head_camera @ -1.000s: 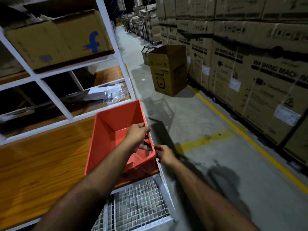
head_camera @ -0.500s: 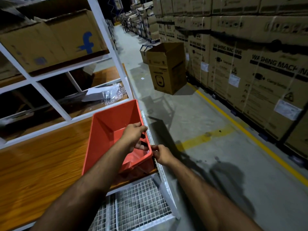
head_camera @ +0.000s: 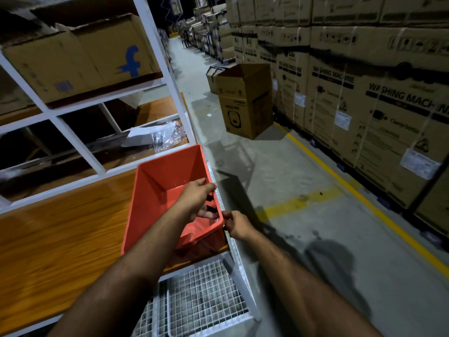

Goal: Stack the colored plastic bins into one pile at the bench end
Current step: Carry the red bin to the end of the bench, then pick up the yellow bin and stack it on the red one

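Observation:
A red plastic bin (head_camera: 158, 190) sits at the right end of the wooden bench (head_camera: 60, 239), its open top facing me. My left hand (head_camera: 198, 199) reaches into it and curls over its right wall by the dark handle slots. My right hand (head_camera: 237, 226) pinches the same wall's near corner from outside. Whether another bin is nested under the red one is hidden.
A white shelf frame (head_camera: 170, 76) with cardboard boxes rises behind the bench. A white wire mesh panel (head_camera: 201, 300) lies below the bench end. An open carton (head_camera: 245, 100) stands in the aisle. Stacked washing machine boxes (head_camera: 364, 98) line the right, behind a yellow floor line.
The bin and both hands keep nearly the same pose. The camera has shifted slightly, so the scene sits a little lower and to the left in view.

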Demonstrator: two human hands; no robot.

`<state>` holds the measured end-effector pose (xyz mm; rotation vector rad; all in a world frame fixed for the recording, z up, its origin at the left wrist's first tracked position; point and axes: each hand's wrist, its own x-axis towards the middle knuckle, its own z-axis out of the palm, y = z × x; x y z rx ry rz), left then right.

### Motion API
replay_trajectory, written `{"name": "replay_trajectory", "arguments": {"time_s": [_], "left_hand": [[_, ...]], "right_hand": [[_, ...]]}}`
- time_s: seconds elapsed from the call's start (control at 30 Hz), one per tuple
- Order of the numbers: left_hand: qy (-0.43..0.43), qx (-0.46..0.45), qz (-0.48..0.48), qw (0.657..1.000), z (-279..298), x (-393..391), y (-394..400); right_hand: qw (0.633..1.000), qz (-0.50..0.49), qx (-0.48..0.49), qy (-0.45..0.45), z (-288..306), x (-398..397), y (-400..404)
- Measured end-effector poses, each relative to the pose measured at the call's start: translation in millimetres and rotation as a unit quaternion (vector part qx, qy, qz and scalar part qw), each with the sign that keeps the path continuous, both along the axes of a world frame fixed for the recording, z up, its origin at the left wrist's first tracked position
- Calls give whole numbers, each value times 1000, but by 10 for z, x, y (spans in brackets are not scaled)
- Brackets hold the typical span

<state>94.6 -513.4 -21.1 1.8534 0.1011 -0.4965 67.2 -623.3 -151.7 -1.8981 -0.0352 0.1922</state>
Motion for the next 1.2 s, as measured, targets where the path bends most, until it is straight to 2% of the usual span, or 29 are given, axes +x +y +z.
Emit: {"name": "replay_trajectory", "arguments": {"time_s": [0.1, 0.23, 0.37, 0.47, 0.53, 0.63, 0.8, 0.97, 1.07, 1.2], "left_hand": [[29, 35, 11, 999, -7, 28, 44], [23, 73, 34, 997, 38, 107, 203], [-8, 88, 42, 995, 63, 248, 503], [-72, 129, 57, 987, 69, 332, 777], [-155, 206, 43, 965, 96, 349, 971], [-258, 301, 1, 918, 192, 257, 1232], [-333, 378, -20, 864, 290, 5, 1673], [-346, 409, 18, 844, 274, -259, 2359], [-316, 452, 48, 833, 224, -451, 2910], [-312, 524, 62, 790, 139, -772, 3790]], "right_hand": [[999, -20, 15, 39, -112, 102, -29], [992, -106, 42, 48, -77, 217, -226], [987, -149, 56, 22, 233, 240, -472], [990, -130, 58, -6, 506, 243, -512], [992, -108, 3, -65, 729, 261, -487], [977, -66, -114, -170, 1094, 348, -333], [914, 24, -296, -279, 1481, 501, 255], [858, 87, -389, -324, 1541, 481, 1102], [831, 124, -411, -352, 1550, 399, 1707], [789, 183, -456, -368, 1570, 254, 2642]]}}
